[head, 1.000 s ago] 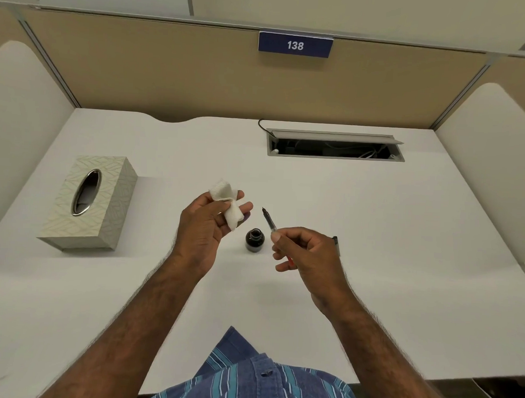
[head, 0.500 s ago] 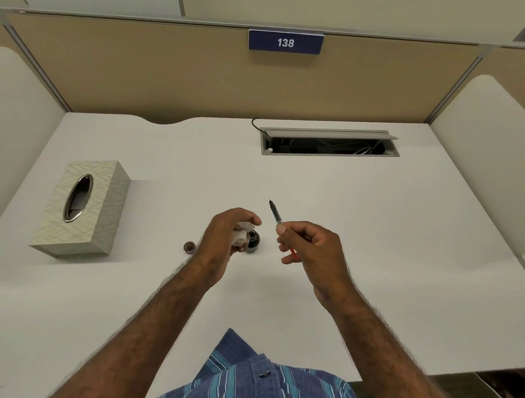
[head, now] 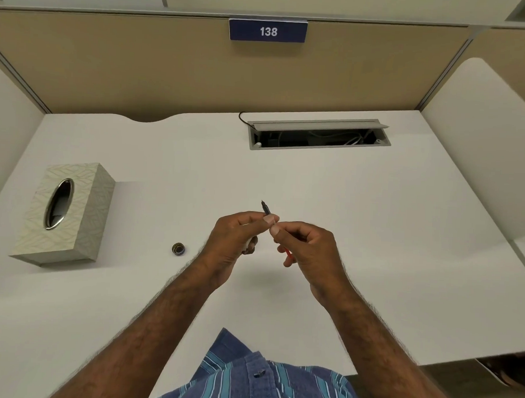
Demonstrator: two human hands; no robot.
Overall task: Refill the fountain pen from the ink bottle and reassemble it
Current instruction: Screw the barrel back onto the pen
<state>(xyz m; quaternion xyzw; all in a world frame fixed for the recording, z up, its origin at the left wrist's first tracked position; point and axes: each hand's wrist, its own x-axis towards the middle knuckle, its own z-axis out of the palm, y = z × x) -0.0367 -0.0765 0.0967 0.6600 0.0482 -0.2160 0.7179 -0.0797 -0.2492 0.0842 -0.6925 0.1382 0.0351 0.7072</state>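
Observation:
The fountain pen's front part (head: 266, 210) points up and away, its dark nib bare above my fingers and a red end (head: 287, 253) poking out below. My right hand (head: 307, 249) pinches the pen. My left hand (head: 235, 242) has come up against it, thumb and forefinger touching the pen just below the nib, with a bit of white tissue (head: 247, 245) tucked under its fingers. The ink bottle is mostly hidden behind my left hand; only a dark sliver (head: 253, 247) shows. The bottle's small round cap (head: 178, 249) lies on the white desk (head: 374, 233) to the left.
A patterned tissue box (head: 65, 211) stands at the left of the desk. An open cable slot (head: 318, 135) sits at the back, below a beige partition with a sign reading 138. White side panels close in both sides.
My left hand, holding the tissue, came down past the ink bottle and then across to the pen, meeting my right hand. The bottle's cap came into view on the desk.

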